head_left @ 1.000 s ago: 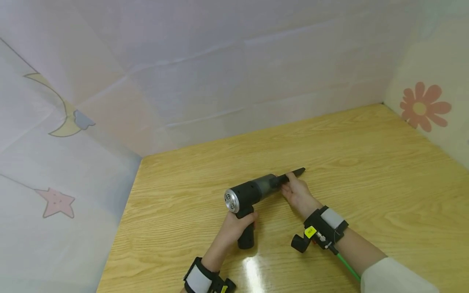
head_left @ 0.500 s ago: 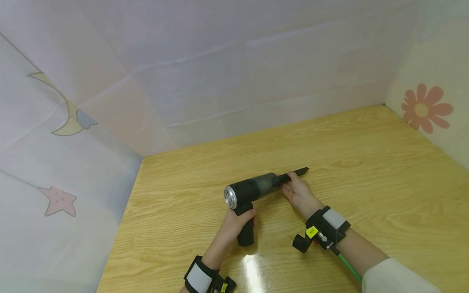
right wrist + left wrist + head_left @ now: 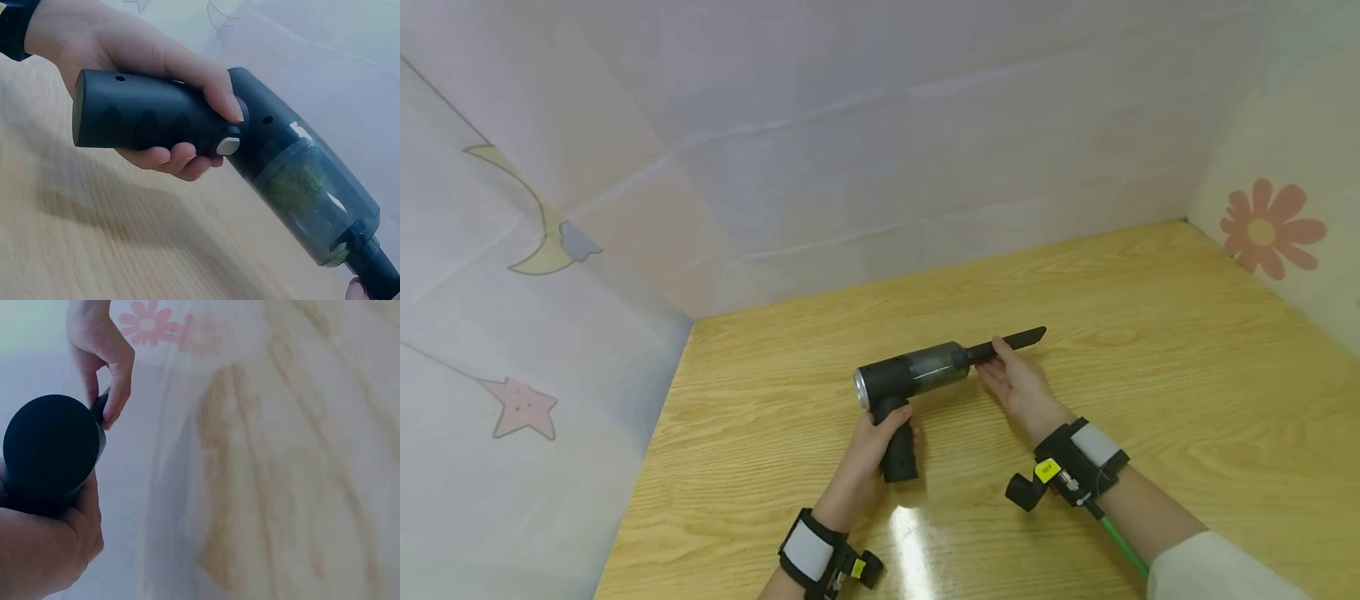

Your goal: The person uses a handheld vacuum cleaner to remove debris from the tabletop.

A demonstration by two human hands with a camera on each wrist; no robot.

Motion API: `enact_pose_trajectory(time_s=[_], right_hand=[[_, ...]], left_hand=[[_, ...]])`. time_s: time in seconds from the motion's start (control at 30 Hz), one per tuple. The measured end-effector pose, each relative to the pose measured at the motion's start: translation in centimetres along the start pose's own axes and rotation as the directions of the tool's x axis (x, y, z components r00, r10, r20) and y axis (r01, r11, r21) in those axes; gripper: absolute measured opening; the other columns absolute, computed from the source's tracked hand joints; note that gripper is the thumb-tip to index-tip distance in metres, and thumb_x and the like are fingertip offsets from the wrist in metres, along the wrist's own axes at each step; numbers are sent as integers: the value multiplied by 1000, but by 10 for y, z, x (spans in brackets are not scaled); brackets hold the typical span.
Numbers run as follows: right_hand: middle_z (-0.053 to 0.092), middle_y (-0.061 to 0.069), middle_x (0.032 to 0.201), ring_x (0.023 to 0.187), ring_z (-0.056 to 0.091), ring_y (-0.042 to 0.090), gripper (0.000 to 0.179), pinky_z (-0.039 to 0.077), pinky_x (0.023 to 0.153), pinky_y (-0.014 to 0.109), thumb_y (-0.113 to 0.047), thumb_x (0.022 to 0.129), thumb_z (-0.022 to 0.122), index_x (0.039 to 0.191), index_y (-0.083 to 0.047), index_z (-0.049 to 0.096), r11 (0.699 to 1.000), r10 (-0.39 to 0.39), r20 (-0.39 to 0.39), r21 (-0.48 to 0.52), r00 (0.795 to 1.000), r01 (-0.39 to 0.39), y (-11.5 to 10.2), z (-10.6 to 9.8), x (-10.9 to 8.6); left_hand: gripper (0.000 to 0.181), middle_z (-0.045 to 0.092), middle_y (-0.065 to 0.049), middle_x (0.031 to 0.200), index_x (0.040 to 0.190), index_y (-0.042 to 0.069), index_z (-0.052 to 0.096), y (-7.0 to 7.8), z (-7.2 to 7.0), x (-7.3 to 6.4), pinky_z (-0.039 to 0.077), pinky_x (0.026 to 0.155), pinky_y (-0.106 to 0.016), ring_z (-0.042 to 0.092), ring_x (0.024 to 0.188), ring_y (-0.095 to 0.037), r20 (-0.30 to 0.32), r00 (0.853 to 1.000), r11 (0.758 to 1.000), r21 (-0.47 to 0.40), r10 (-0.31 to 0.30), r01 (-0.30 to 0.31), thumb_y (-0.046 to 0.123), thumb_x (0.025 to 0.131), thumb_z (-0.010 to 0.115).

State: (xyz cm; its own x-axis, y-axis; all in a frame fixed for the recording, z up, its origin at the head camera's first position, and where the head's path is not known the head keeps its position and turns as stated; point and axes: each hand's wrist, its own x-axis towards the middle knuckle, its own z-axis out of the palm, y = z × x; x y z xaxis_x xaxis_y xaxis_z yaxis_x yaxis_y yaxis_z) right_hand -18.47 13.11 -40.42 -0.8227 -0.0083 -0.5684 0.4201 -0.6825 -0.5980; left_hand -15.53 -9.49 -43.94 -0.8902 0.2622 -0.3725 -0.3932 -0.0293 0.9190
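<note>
A black handheld vacuum (image 3: 887, 379) with a clear dust cup (image 3: 309, 194) is held over the wooden table. My left hand (image 3: 868, 446) grips its handle, fingers wrapped round it below the body; a silver button (image 3: 229, 146) shows near the thumb in the right wrist view. Greenish matter shows inside the cup. My right hand (image 3: 1022, 392) pinches the narrow black crevice nozzle (image 3: 1026, 337) where it leaves the cup, thumb on top and fingers beneath. In the left wrist view, the handle's round end (image 3: 53, 450) hides part of the left hand.
The wood-grain table (image 3: 760, 467) is bounded by a pale cloth wall (image 3: 820, 167) at the back and by printed cloth on both sides. A green cable (image 3: 1123, 546) runs from the right wrist strap (image 3: 1078, 462).
Both hands have raised the vacuum a little, and its nozzle end has swung up and to the right. The silver rear end faces the camera less. Both grips stay the same.
</note>
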Motion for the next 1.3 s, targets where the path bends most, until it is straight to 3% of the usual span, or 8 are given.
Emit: enact_pose_trajectory(time_s=[0.13, 0.23, 0.33, 0.5, 0.6, 0.8, 1.07, 1.3], right_hand=[[44, -3, 113, 108, 49, 6, 26, 34, 110, 19, -26, 98, 48, 121, -19, 42, 1000, -10, -6, 10, 1000, 10, -7, -5, 2], [45, -4, 107, 103, 48, 6, 18, 40, 104, 17, -26, 96, 50, 111, -17, 45, 1000, -16, -25, 16, 1000, 17, -11, -10, 6], [48, -5, 97, 94, 51, 5, 17, 47, 93, 15, -24, 95, 53, 109, -17, 45, 999, -15, -51, 34, 999, 17, -16, -15, 11], [53, -4, 88, 79, 59, 5, 18, 51, 83, 14, -18, 94, 55, 109, -15, 46, 999, 2, -50, 35, 999, 0, -23, -25, 22], [56, -3, 83, 76, 61, 6, 13, 52, 83, 15, -15, 94, 54, 105, -13, 48, 1000, 7, -39, 18, 999, -6, -25, -30, 27], [58, 0, 80, 73, 65, 8, 10, 52, 85, 15, -11, 95, 51, 105, -11, 48, 1000, 7, 11, -28, 1000, -7, -28, -36, 35], [45, 2, 116, 74, 67, 8, 39, 49, 94, 17, -8, 96, 48, 132, -15, 38, 998, 15, 15, -64, 1000, -14, -31, -47, 45], [59, 0, 92, 74, 69, 10, 13, 50, 92, 19, -5, 94, 53, 105, -11, 51, 1000, 9, 40, -27, 999, -8, -33, -53, 43]], left_hand=[[51, 61, -9, 94, 122, -1, 49, 1, 0, 10, 48, 70, -25, 58, 76, -12, -28, 999, 984, 172, 43, -38, 39, 92, 58], [54, 63, -12, 94, 113, -4, 56, 4, 1, 18, 48, 66, -24, 58, 73, -13, -74, 991, 929, 363, 108, -75, 46, 91, 57], [54, 65, -11, 85, 98, -1, 62, 8, 3, 24, 47, 58, -24, 58, 66, -13, -117, 977, 834, 545, 178, -86, 52, 89, 57], [52, 55, -1, 60, 70, 8, 59, 13, 8, 33, 38, 45, -23, 48, 48, -12, -118, 960, 636, 768, 255, -75, 55, 90, 54], [53, 47, 2, 54, 63, 11, 53, 13, 9, 38, 34, 43, -23, 43, 44, -11, -104, 958, 564, 823, 266, -67, 56, 91, 52], [56, 44, 2, 52, 59, 11, 51, 15, 8, 43, 31, 43, -24, 40, 43, -12, -102, 961, 532, 845, 256, -52, 56, 92, 50], [60, 40, 2, 50, 54, 13, 47, 11, 9, 53, 31, 43, -23, 38, 42, -12, -89, 969, 474, 880, 229, -31, 59, 93, 46], [63, 44, 0, 54, 57, 11, 51, 12, 10, 58, 31, 44, -24, 40, 45, -13, -93, 977, 418, 909, 193, 4, 61, 93, 42]])
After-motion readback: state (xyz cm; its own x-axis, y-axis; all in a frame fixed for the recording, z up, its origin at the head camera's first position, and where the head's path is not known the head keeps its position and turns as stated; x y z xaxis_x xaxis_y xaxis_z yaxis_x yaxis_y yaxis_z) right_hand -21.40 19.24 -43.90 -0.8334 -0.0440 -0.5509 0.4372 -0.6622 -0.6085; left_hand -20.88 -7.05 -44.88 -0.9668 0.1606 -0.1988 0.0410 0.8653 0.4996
